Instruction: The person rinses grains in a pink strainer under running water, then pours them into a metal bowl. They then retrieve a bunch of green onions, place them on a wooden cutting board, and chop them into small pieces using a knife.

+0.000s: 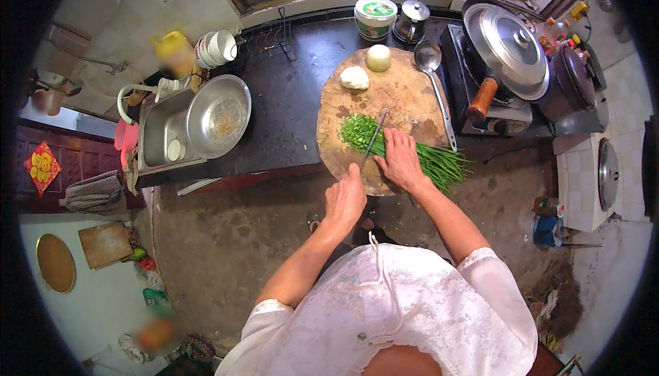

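On a round wooden chopping board (329, 103) lies a bunch of long green chives (443, 165), with a pile of chopped pieces (356, 132) at its left end. My left hand (346, 197) grips the handle of a kitchen knife (375, 136), whose blade stands edge-down where the stalks meet the cut pieces. Fingers bent, my right hand (401, 157) presses the stalks against the board just right of the blade. Farther back on the board are a white lump (354, 78), perhaps dough, and a round pale vegetable or fruit (378, 58). A metal ladle (435, 87) rests along the right rim.
Right of the board, a lidded pan (507, 51) with a wooden handle (483, 100) sits on a stove (497, 113), near a dark pot (566, 82). Behind stand a plastic tub (376, 18) and metal pot (411, 20). A metal basin (219, 116) overlaps the sink (157, 134) at left.
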The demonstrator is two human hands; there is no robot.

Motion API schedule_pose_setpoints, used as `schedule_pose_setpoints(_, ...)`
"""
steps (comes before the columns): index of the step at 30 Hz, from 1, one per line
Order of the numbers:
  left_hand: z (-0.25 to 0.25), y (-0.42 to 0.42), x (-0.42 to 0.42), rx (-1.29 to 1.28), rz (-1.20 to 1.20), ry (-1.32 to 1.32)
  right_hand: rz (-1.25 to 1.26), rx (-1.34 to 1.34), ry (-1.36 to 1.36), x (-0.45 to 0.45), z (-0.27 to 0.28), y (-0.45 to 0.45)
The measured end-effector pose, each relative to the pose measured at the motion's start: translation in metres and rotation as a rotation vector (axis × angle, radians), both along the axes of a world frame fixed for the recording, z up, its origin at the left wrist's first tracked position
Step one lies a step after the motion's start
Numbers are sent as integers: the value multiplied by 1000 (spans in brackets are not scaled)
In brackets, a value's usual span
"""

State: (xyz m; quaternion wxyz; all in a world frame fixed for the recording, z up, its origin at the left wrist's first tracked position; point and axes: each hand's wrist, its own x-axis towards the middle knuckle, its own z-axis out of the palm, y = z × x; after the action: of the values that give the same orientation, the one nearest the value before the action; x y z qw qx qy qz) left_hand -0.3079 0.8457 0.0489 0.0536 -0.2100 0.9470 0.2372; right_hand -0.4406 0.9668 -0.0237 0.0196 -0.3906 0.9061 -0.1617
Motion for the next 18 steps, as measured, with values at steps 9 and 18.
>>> schedule_pose_setpoints(9, -25, 2, -32, 55, 10, -27, 1, 112, 21, 1, 6, -2)
schedule_pose_setpoints(18, 3, 6, -5, -9, -20, 30, 18, -61, 36, 1, 0, 11)
